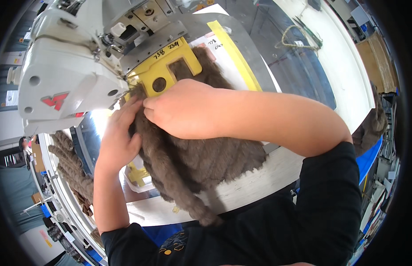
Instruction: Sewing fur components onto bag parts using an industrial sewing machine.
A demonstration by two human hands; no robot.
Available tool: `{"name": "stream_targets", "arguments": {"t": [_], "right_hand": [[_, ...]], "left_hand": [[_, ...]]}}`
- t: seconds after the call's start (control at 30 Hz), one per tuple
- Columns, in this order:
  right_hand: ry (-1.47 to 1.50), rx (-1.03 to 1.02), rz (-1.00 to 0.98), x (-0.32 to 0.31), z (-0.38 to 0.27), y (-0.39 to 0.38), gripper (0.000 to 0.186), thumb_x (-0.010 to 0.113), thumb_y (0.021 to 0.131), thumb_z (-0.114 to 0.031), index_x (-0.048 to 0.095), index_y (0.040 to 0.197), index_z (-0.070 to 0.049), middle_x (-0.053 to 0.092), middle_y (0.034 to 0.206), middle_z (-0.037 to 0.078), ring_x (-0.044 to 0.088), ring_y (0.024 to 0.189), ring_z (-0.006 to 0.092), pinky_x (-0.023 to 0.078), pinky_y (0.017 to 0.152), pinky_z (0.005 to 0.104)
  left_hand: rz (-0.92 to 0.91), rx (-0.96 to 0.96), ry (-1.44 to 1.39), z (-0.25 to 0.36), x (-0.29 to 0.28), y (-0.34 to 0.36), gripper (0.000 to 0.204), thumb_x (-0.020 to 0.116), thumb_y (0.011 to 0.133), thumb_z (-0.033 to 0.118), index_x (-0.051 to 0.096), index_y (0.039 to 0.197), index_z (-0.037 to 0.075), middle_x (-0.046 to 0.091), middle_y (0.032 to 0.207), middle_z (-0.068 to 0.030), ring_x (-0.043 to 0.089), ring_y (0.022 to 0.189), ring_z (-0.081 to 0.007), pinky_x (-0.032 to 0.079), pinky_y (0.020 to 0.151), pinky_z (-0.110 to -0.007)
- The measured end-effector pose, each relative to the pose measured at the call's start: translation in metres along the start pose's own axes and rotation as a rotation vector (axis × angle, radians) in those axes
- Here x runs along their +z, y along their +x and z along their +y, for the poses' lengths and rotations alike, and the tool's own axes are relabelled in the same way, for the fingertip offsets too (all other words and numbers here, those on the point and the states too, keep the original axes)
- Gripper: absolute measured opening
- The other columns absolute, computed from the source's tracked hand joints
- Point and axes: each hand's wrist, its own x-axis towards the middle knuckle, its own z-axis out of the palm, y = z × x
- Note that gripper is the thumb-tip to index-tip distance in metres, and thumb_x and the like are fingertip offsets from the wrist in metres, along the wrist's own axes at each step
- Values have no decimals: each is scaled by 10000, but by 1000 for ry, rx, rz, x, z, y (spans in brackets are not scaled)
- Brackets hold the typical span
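Observation:
A piece of grey-brown plush fabric (206,157) spreads under my hands, and a long narrow strip of it hangs over the table's front edge. My left hand (119,139) lies along its left side, fingers stretched toward the sewing machine's (66,82) needle area and thumb apart. Closed fingers of my right hand (181,108) pinch the plush just right of the left fingertips; what lies beneath them is hidden. Beyond the hands, a yellow flat frame (146,66) with a round hole and a square notch sits over more of the plush.
A yellow strip (234,55) edges a white sheet on the machine bed. Scissors with a cord (303,40) lie at the far right. Brown plush pieces (70,164) are piled at the left. A cardboard box (376,64) stands at the right, near a blue surface (370,159).

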Motion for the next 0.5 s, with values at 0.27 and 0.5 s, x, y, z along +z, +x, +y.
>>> {"name": "stream_targets", "arguments": {"t": [0.27, 0.5], "right_hand": [[-43, -21, 37, 4, 4, -3, 300, 540, 929, -100, 644, 1200, -24, 670, 1165, 111, 691, 979, 341, 568, 810, 447], [19, -69, 177, 8, 16, -10, 320, 643, 916, -154, 675, 1214, -42, 655, 1315, 96, 670, 1098, 318, 554, 915, 438]], "left_hand": [[101, 15, 109, 20, 7, -16, 748, 637, 682, 22, 520, 1420, 17, 509, 1513, -164, 566, 1185, -405, 454, 1014, -488], [26, 107, 124, 85, 6, -79, 668, 764, 630, 103, 658, 1281, 205, 529, 1488, -143, 593, 1162, -338, 463, 958, -457]]}}
